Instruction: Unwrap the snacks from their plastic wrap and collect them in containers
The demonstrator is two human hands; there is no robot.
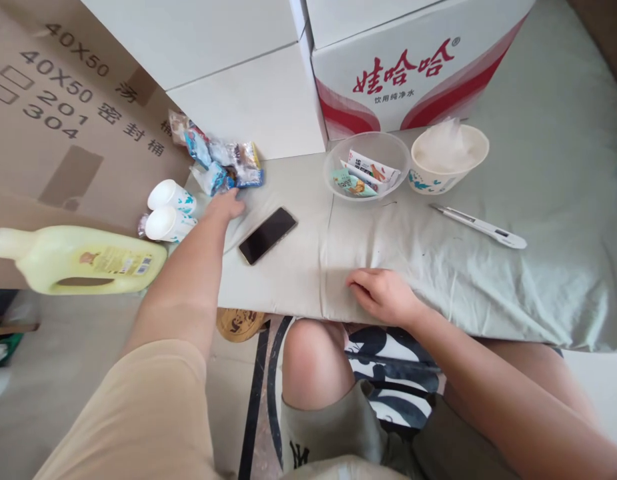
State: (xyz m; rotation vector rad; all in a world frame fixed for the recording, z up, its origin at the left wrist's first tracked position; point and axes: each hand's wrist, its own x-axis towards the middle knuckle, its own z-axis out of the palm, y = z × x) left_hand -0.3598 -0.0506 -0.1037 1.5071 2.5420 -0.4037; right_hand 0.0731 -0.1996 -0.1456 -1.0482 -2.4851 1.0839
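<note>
My left hand (227, 204) reaches to the near edge of a heap of small wrapped snack packets (228, 162), blue, yellow and clear. Its thumb and forefinger look apart; the other fingers are mostly hidden, and whether they touch a packet is unclear. On the cloth's front part rests my right hand (381, 293), loosely curled closed with nothing visible in it. A dark-screened phone (268, 235) lies between the hands. Farther right, a clear plastic bowl (333, 183) holds a few snack packets (355, 181). A white utility knife (481, 225) lies in front of a paper tub (445, 180).
Two paper cups (171, 212) and a yellow bottle (118, 257) lying on its side flank my left forearm. Behind stand a brown carton (73, 167), white boxes (243, 100) and a red-and-white carton (403, 73). Grey-green cloth (553, 167) covers the surface.
</note>
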